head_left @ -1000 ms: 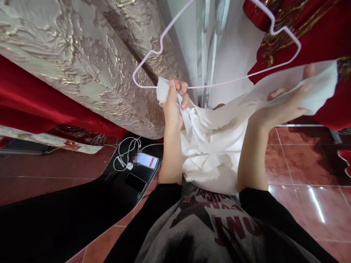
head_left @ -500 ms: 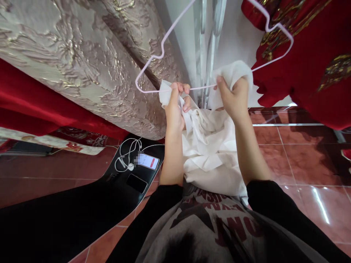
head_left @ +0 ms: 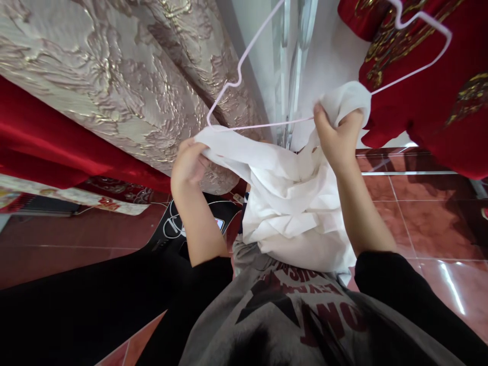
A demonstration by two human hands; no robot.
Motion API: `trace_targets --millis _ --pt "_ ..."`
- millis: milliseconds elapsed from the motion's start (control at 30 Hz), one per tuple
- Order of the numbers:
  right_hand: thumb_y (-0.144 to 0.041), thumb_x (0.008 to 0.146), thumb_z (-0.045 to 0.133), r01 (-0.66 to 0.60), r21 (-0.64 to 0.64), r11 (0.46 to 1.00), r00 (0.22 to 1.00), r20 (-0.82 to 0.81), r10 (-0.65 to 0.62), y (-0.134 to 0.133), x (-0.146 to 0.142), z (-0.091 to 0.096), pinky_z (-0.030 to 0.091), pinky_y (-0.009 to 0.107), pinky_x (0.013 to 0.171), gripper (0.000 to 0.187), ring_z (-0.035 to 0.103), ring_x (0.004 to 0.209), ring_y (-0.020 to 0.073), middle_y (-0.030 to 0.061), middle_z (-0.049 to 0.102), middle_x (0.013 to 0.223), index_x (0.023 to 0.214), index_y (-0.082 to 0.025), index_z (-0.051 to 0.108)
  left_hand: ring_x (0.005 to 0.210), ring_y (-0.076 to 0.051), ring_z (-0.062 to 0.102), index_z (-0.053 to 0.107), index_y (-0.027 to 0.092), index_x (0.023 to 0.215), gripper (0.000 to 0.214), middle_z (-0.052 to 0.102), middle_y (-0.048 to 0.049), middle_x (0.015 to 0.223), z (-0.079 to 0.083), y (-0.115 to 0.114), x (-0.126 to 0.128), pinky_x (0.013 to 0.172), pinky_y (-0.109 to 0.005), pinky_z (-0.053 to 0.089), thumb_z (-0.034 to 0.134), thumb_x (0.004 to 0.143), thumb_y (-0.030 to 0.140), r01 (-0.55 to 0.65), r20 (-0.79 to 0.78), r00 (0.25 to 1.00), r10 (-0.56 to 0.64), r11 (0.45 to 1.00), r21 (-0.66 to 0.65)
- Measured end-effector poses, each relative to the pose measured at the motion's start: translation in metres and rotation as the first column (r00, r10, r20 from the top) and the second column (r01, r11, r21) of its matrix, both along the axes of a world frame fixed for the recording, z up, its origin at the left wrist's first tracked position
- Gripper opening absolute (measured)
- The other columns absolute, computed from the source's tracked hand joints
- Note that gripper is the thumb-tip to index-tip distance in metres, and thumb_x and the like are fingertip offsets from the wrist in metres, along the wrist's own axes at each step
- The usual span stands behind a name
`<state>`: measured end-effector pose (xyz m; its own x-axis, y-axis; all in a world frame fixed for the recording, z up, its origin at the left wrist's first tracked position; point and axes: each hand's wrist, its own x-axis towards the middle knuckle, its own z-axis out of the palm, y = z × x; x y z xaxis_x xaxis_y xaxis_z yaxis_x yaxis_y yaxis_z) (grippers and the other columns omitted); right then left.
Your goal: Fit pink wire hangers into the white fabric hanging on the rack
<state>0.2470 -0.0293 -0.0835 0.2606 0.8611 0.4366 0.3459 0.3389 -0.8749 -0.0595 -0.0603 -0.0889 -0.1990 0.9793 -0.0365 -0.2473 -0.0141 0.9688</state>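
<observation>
A white garment (head_left: 293, 198) hangs bunched in front of my chest. My left hand (head_left: 187, 165) is closed on its left edge and pulls it out to the left. My right hand (head_left: 337, 137) is closed on the garment's upper right part, right at the bottom bar of a pale pink wire hanger (head_left: 263, 123). The hanger is tilted, its left shoulder above my left hand and its right shoulder up against red cloth at the top right. Whether my right hand also grips the hanger bar I cannot tell.
A gold-embossed beige fabric (head_left: 114, 86) fills the upper left, with red cloth (head_left: 57, 147) under it. A red garment with gold embroidery (head_left: 430, 86) hangs at the right. A black surface (head_left: 163, 244) with a white cable and a phone lies below my left arm. The floor is glossy red tile (head_left: 419, 218).
My left hand has moved left and down, stretching the white garment's edge outward. My right hand came in from the far right to the hanger bar. The hanger has tipped up at the right.
</observation>
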Motion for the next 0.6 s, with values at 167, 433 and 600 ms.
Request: trace_targets --millis 167,433,600 --pt "-0.047 0.085 0.067 0.028 0.034 0.999 0.999 0.029 -0.029 -0.004 -0.005 0.0 0.054 0.037 0.089 0.036 0.061 0.091 0.0156 0.0027 0.056 0.079 0.073 -0.015 0.056 0.043 -0.009 0.024 0.047 0.022 0.069 0.024 0.044 0.0032 0.049 0.026 0.02 -0.005 0.042 -0.02 0.039 0.046 0.081 0.002 -0.073 0.083 0.994 0.069 0.996 0.045" --pt "-0.042 0.086 0.065 0.069 -0.023 0.997 0.997 0.034 -0.068 -0.006 -0.008 -0.003 0.053 0.036 0.078 0.042 0.056 0.077 0.0138 0.0005 0.041 0.065 0.062 -0.017 0.041 0.042 -0.01 0.02 0.044 0.023 0.066 0.027 0.033 0.0025 0.045 0.055 0.026 0.017 0.033 -0.019 0.033 0.053 0.086 0.008 -0.015 -0.018 1.0 0.019 0.983 0.182" --pt "-0.044 0.085 0.065 0.038 -0.029 0.999 0.999 0.02 -0.037 -0.005 -0.01 -0.003 0.053 0.035 0.077 0.044 0.056 0.08 0.0146 0.0005 0.038 0.063 0.061 -0.018 0.04 0.039 -0.009 0.03 0.046 0.022 0.064 0.029 0.03 0.0044 0.041 0.078 0.024 0.025 0.033 -0.015 0.041 0.047 0.088 0.005 -0.045 -0.079 0.995 0.067 0.968 0.247"
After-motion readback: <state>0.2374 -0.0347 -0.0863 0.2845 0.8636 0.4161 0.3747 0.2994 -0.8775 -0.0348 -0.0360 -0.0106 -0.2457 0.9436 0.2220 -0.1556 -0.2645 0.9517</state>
